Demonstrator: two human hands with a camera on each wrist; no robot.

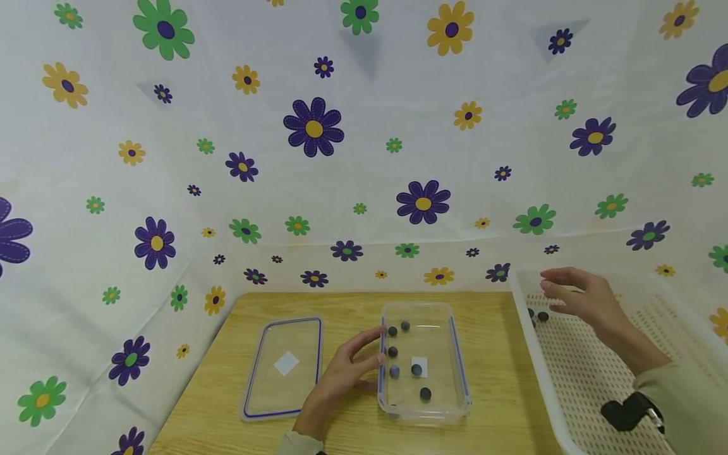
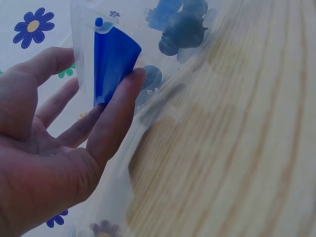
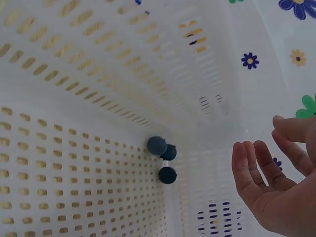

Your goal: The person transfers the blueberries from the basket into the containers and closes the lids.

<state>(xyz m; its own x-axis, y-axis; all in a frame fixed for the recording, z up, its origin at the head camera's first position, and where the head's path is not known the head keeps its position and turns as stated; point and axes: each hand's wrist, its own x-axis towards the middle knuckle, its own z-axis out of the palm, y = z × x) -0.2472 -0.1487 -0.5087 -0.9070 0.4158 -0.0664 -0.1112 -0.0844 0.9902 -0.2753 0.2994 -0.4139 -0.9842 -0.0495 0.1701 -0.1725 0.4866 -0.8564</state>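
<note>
My left hand [image 1: 341, 366] touches the left side of a clear plastic container [image 1: 438, 341]. Its fingers spread along the wall, and in the left wrist view they lie around a blue clip flap [image 2: 116, 64]. Several blueberries [image 1: 425, 394] lie inside the container, most of them along its left side. Over the far left part of a white perforated basket [image 1: 548, 404] hangs my right hand [image 1: 591, 303], fingers loosely bent and nothing between them. Three blueberries [image 3: 168, 175] sit together near a corner of the basket floor in the right wrist view.
Left of the container, a clear lid [image 1: 284, 395] with a blue seal and a white square label lies flat on the wooden table [image 1: 489, 379]. A flower-print sheet [image 1: 364, 170] rises behind the table and along its left side.
</note>
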